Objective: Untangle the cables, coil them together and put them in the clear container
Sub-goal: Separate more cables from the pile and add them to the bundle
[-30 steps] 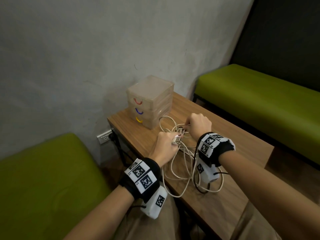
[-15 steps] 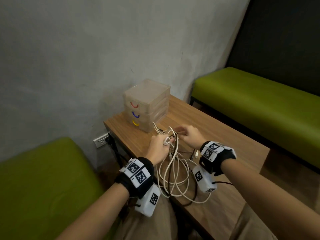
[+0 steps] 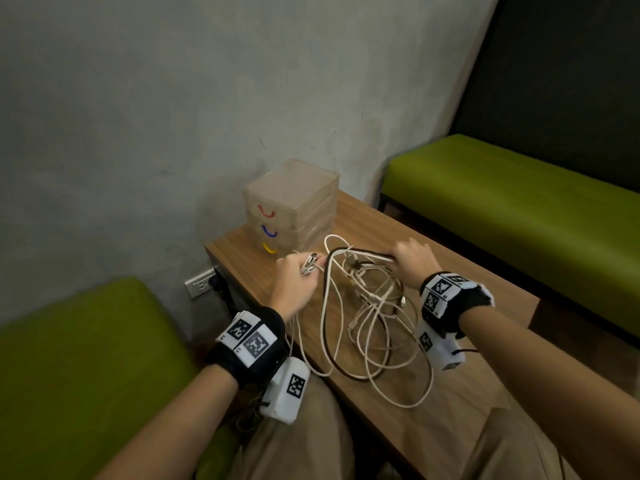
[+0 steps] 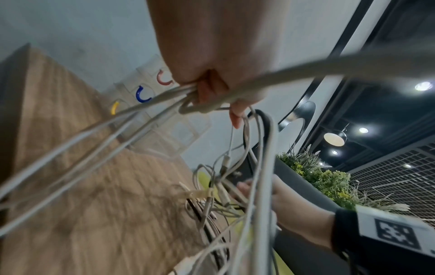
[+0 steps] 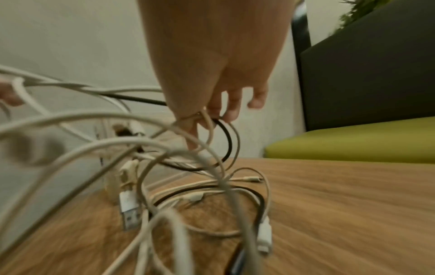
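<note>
A tangle of white cables with one dark cable lies on the wooden table. My left hand grips several white strands and plugs above the table's left part; the left wrist view shows its fingers curled round the white cables. My right hand pinches the dark cable and white strands at the tangle's far right; the right wrist view shows its fingers hooked round the dark cable. The clear container, a small drawer unit with red, blue and yellow handles, stands behind.
Green benches flank the table at right and at left. A grey wall rises behind the drawer unit, with a wall socket low down beside the table. Loose USB plugs lie among the strands.
Both hands have drawn apart, the left to the left and the right to the right, stretching the bundle open. More loops now spread across the table.
</note>
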Demonstrator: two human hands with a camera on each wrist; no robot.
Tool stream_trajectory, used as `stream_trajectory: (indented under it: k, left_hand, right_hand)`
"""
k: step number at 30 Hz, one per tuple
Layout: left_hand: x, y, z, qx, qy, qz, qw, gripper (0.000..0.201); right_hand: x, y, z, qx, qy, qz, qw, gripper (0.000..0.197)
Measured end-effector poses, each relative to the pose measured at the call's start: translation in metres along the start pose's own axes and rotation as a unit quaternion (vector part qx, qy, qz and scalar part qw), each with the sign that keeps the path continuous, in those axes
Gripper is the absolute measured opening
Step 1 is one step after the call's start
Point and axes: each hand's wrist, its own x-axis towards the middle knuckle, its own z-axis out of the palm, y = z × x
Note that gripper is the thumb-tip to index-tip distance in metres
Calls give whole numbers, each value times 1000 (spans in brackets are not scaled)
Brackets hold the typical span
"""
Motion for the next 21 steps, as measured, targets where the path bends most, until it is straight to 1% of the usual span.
stream_trajectory:
  k: [2, 3, 4, 5, 6, 8, 9, 10, 11, 12, 13, 15, 16, 18, 21]
  left_hand:
    - [4, -7, -4, 31, 4, -13, 999, 26]
    - [7, -11, -7, 46, 5, -25, 999, 28]
    - [9, -14, -10, 57, -2, -37, 998, 29]
    - [11, -17, -11, 63, -16, -43, 997, 28]
    - [11, -18, -11, 67, -37, -45, 996, 28]
    - [10, -16, -9, 72, -65, -34, 995, 29]
    - [9, -15, -7, 71, -71, -30, 995, 29]
    - [9, -14, -5, 69, -74, -28, 995, 28]
    - [9, -13, -4, 66, -77, -27, 994, 26]
    - [8, -12, -3, 63, -80, -27, 994, 24]
    - [8, -10, -3, 61, -82, -26, 994, 23]
    - [8, -6, -4, 53, -85, -22, 995, 22]
    - [7, -5, -5, 49, -86, -22, 995, 21]
    - [7, -4, -5, 54, -93, -23, 994, 21]
    - [7, -6, -3, 68, -99, -19, 993, 29]
  right_hand:
    - [-4, 12, 1, -43, 0, 41, 998, 30]
    - [-6, 17, 3, -48, 0, 58, 997, 34]
    - [-9, 20, 4, -45, -7, 61, 997, 37]
    - [-10, 22, 7, -31, -33, 51, 998, 39]
    - [-11, 23, 9, -7, -66, 29, 997, 45]
    - [-11, 19, 10, 78, -119, -5, 990, 61]
    - [-10, 14, 8, 125, -121, -15, 985, 69]
    - [-9, 8, 5, 175, -105, -29, 979, 73]
    - [-8, 1, 1, 220, -77, -46, 971, 73]
    - [-6, -7, -3, 259, -41, -68, 963, 66]
    - [-4, -15, -7, 277, -4, -84, 957, 54]
    - [1, -29, -15, 255, 61, -121, 957, 30]
    - [3, -35, -17, 243, 73, -137, 958, 22]
    - [6, -41, -19, 251, 60, -144, 955, 16]
    - [7, -40, -24, 269, 19, -138, 953, 14]
